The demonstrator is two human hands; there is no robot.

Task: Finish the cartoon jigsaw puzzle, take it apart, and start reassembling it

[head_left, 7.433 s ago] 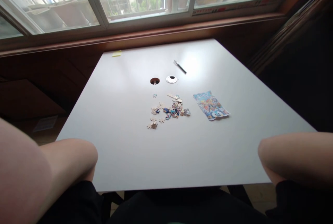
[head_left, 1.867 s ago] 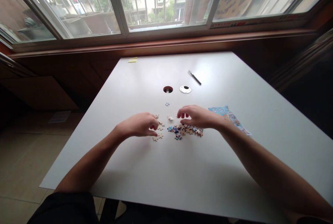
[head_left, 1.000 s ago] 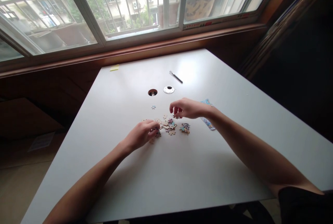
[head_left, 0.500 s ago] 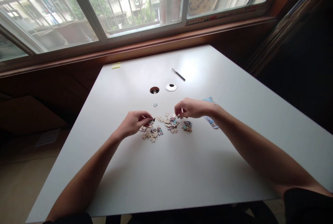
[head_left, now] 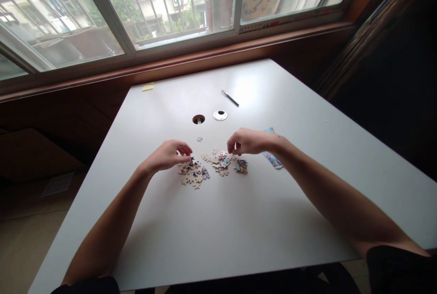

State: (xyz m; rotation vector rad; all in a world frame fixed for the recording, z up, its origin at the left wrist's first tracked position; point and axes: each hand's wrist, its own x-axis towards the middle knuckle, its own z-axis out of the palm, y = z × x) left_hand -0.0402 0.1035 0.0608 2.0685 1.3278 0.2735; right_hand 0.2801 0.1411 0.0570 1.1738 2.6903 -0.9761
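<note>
Jigsaw pieces lie in loose heaps on the white table. My left hand (head_left: 172, 154) is over the left heap (head_left: 195, 178), thumb and index finger apart. A dark jigsaw piece (head_left: 191, 159) is right by its thumb tip. At the far edge of the middle heap (head_left: 221, 162), my right hand (head_left: 244, 140) has its fingers bent down and pinched together; what is between them is hidden. Just below this hand sits a small coloured cluster of pieces (head_left: 241, 166). One single piece (head_left: 200, 139) lies apart, farther back.
A blue printed sheet or packet (head_left: 275, 161) lies partly under my right wrist. Farther back on the table (head_left: 191, 230) are a cable hole (head_left: 198, 119), its round cover (head_left: 220, 115), a pen (head_left: 230, 98) and a yellow sticky note (head_left: 148, 87). A barred window stands behind.
My left hand has drawn slightly left, its finger and thumb spreading from the dark piece they pinched. My right hand stays close to the same spot, fingers still bent. The view has shifted a little.
</note>
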